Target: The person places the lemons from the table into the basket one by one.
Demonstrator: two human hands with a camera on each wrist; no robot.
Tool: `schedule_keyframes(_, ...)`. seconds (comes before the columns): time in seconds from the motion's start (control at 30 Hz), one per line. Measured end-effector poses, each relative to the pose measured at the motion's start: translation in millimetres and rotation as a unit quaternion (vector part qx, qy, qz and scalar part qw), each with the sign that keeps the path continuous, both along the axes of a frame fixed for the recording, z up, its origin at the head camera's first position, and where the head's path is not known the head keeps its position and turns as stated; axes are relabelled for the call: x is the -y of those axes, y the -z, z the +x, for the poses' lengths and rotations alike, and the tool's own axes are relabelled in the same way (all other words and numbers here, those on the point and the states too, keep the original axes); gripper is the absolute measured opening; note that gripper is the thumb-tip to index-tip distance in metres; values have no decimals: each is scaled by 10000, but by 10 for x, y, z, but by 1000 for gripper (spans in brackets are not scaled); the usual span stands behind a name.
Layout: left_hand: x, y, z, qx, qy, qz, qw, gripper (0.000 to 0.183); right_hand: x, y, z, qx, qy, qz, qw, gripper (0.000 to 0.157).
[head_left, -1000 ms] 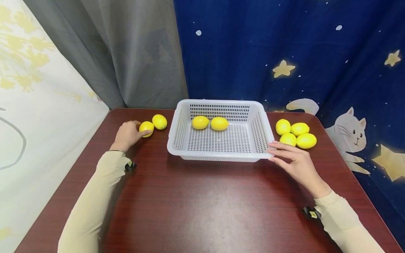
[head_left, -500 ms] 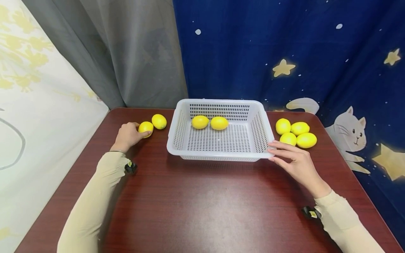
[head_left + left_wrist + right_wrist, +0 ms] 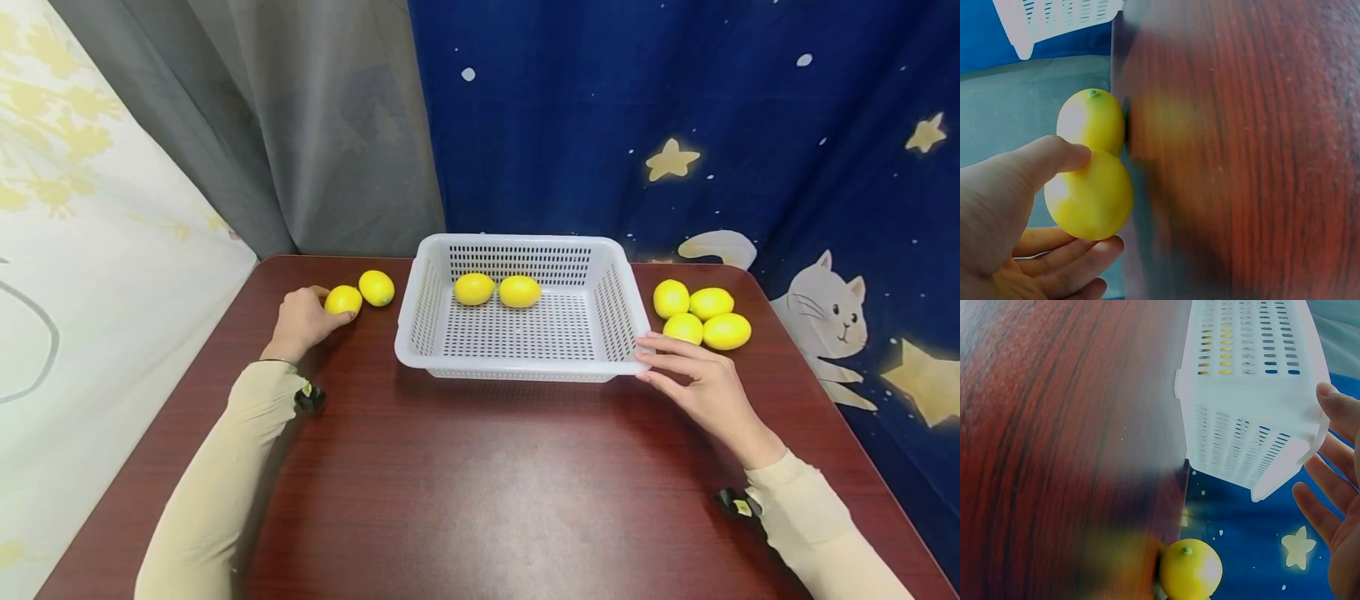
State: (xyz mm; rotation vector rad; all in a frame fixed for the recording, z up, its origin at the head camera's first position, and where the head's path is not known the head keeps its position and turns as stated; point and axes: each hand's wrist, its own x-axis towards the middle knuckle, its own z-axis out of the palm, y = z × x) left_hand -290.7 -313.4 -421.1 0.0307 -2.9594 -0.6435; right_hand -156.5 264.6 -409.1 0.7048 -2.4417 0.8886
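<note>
Arms [image 3: 206,471] outstretched, left grip [image 3: 297,321] holding lemon [image 3: 342,299], right grip [image 3: 705,390] holding basket [image 3: 517,365]

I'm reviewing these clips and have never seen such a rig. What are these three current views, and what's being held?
There's no machine, just a person's bare left hand and right hand. One view comes from a camera on the head, looking forward and down; each wrist camera watches its own hand. On the brown table stands a white basket containing two lemons. Four lemons lie to its right and two to its left. The left hand holds one of those, the nearer lemon; the right hand holds the basket's near right corner.
</note>
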Motion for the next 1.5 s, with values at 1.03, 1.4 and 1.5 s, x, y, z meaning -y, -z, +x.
schedule_keyframes(1.03, -319, -633, -44, -1339, 348, 213, 9902, 57, 0, -4, -14, -199, -68, -22, 9998, 44)
schedule_keyframes(1.4, -509, -849, -110, -1455, 694, 182, 9868, 57, -16, 7, -24, -173, -72, -59, 9998, 45)
schedule_keyframes(1.5, -559, -880, -111, -1440, 753, 202, 9865, 56, -9, 4, -25, -267, -112, -89, 9995, 46)
